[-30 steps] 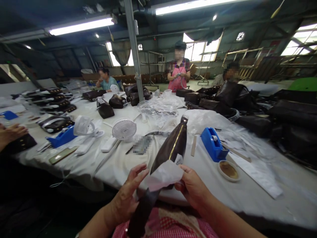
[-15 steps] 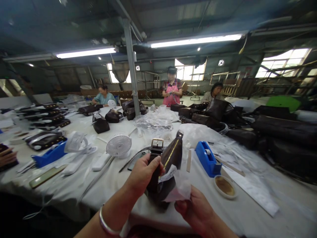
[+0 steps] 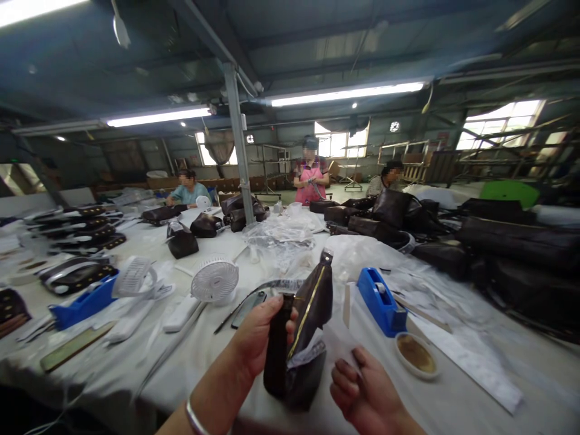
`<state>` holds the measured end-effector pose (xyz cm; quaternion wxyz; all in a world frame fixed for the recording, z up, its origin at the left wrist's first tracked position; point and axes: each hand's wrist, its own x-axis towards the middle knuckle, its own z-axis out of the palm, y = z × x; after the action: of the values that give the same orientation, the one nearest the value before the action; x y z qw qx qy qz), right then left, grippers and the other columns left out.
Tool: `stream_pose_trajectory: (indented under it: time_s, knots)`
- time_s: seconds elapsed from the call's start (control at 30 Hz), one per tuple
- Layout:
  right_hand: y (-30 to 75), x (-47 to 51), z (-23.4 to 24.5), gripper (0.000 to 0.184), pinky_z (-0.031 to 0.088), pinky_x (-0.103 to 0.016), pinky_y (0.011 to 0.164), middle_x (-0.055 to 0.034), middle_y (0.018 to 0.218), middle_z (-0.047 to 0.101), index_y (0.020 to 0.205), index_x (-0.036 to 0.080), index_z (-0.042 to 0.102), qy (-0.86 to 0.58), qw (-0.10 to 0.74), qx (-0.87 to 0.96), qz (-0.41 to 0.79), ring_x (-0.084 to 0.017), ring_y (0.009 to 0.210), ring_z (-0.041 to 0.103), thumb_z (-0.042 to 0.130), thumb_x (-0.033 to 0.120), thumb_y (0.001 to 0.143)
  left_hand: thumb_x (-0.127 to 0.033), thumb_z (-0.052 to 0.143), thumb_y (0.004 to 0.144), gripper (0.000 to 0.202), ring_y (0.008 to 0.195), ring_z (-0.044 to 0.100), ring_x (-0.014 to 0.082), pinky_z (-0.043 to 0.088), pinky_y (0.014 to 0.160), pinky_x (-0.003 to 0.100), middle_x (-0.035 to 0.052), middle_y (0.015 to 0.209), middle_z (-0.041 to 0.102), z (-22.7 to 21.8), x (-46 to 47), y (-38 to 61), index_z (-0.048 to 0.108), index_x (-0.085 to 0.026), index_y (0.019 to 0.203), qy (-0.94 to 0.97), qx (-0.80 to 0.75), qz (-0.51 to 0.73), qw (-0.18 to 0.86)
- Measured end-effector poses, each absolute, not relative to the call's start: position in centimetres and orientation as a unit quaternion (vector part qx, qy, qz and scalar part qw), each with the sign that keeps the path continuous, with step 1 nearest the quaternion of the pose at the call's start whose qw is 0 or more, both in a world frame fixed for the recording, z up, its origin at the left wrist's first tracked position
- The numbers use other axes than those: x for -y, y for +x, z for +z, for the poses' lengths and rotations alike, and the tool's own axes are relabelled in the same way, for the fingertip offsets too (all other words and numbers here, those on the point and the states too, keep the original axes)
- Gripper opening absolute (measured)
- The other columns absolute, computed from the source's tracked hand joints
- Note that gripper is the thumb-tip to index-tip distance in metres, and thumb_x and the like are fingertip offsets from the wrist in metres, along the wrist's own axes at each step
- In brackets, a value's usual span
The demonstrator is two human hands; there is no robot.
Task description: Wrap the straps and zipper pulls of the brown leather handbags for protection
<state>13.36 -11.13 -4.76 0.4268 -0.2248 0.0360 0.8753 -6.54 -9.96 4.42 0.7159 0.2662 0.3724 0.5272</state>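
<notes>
My left hand (image 3: pixel 258 329) is closed around a dark brown strap (image 3: pixel 275 356) and presses it along the side of a dark brown bag (image 3: pixel 317 296). The bag stands on end above the table, its gold zipper running lengthwise. White wrapping with faint markings (image 3: pixel 308 351) sticks out at the zipper opening. My right hand (image 3: pixel 365 383), right of the bag, has its thumb and fingers pinched on a thin, see-through white sheet (image 3: pixel 338 338). The sheet is blurred and spreads toward the bag. The buckle end of the strap is mostly hidden behind my left thumb.
A blue tape dispenser (image 3: pixel 380 302) and a round tape roll (image 3: pixel 417 355) lie to the right. On the left are a white fan (image 3: pixel 215 281), a phone (image 3: pixel 248 309) and another blue dispenser (image 3: pixel 84 302). Dark bags (image 3: pixel 394 208) and clear plastic (image 3: pixel 285 232) lie farther back. Several co-workers sit or stand beyond.
The right hand has moved slightly right and down with the thin sheet, which now stretches away from the bag. The strap's buckle, raised before, has tipped out of plain sight.
</notes>
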Motion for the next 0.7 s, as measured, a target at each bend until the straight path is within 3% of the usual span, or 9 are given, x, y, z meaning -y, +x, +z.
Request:
stream_pose_trajectory:
  time_s: [0.1, 0.2, 0.33, 0.5, 0.7]
  knots:
    - [13.9, 10.6, -5.3, 0.043, 0.021, -0.019, 0.037, 0.0078, 0.045, 0.035, 0.061, 0.020, 0.036, -0.243, 0.472, -0.062, 0.845, -0.005, 0.033, 0.032, 0.039, 0.038, 0.100, -0.026, 0.066, 0.087, 0.019, 0.059, 0.062, 0.0113, 0.052, 0.054, 0.021, 0.0077, 0.077, 0.066, 4.5, 10.8, -6.9, 0.068, -0.008, 0.092, 0.303, -0.344, 0.555, 0.694]
    - [13.5, 10.7, -6.2, 0.041, 0.019, -0.019, 0.037, 0.0091, 0.044, 0.033, 0.063, 0.020, 0.037, -0.297, 0.453, -0.065, 0.838, -0.005, 0.031, 0.031, 0.042, 0.040, 0.099, -0.017, 0.076, 0.078, 0.024, 0.070, 0.064, 0.0130, 0.055, 0.061, 0.022, 0.0100, 0.092, 0.068, 5.2, 11.3, -7.4, 0.068, -0.008, 0.100, 0.306, -0.339, 0.574, 0.679]
    - [12.6, 11.1, -6.0, 0.045, 0.021, -0.019, 0.036, 0.0081, 0.044, 0.035, 0.062, 0.021, 0.036, -0.319, 0.409, -0.061, 0.853, -0.005, 0.031, 0.032, 0.041, 0.045, 0.099, -0.025, 0.079, 0.079, 0.027, 0.059, 0.057, 0.0065, 0.050, 0.052, 0.017, 0.0040, 0.083, 0.063, 5.9, 11.8, -7.3, 0.068, -0.009, 0.098, 0.302, -0.334, 0.562, 0.693]
    - [12.6, 10.9, -4.5, 0.043, 0.020, -0.019, 0.037, 0.0077, 0.044, 0.035, 0.061, 0.020, 0.039, -0.287, 0.435, -0.013, 0.853, -0.005, 0.033, 0.033, 0.046, 0.040, 0.097, -0.040, 0.077, 0.080, 0.036, 0.043, 0.046, 0.0028, 0.043, 0.041, 0.016, -0.0011, 0.069, 0.059, 6.1, 12.5, -6.9, 0.068, -0.011, 0.099, 0.328, -0.352, 0.534, 0.695]
    - [12.5, 10.9, -3.6, 0.037, 0.026, -0.019, 0.040, 0.0069, 0.044, 0.040, 0.064, 0.018, 0.049, -0.267, 0.441, 0.072, 0.854, -0.006, 0.035, 0.035, 0.056, 0.041, 0.092, -0.030, 0.081, 0.074, 0.038, 0.047, 0.058, 0.0095, 0.048, 0.048, 0.019, 0.0028, 0.068, 0.066, 6.4, 12.9, -6.6, 0.065, -0.014, 0.104, 0.329, -0.355, 0.536, 0.692]
